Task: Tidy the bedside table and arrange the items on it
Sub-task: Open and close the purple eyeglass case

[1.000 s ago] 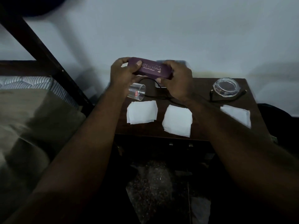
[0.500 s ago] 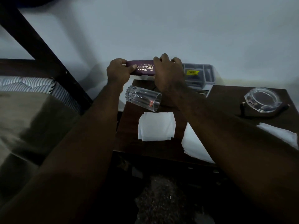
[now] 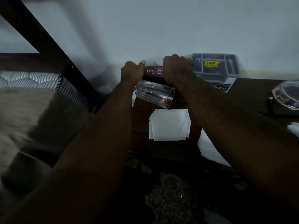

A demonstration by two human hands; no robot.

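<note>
Purple hard-shell spectacle case (image 3: 154,72), printed "PRINCE OPTICA…" and "ROURKELA" in pale lettering: held at the back left of the dark brown wooden worktop (image 3: 252,92), close against the white wall (image 3: 161,29); whether it touches the worktop cannot be told.

Left hand (image 3: 131,73): curled around the left end of the case, thumb pressed along its top edge.

Right hand (image 3: 178,70): curled over the right end of the case, fingers closed down over it and hiding that end.

Clear faceted drinking glass (image 3: 153,94) with a small red label: lying on its side on the worktop, just in front of the case, mouth toward the right, between the two forearms.

White folded paper napkin (image 3: 169,125): flat on the worktop, in front of the glass.

Second white paper napkin (image 3: 210,149): at the front edge of the worktop, partly covered by the right forearm.

Grey plastic compartment tray (image 3: 215,67) with a yellow price sticker: leaning at the wall, just right of the right hand.

Clear glass ashtray (image 3: 287,94): on the worktop at far right, cut by the frame edge.

Striped mattress (image 3: 32,80) and dark bed frame (image 3: 40,38): left of the worktop.
</note>
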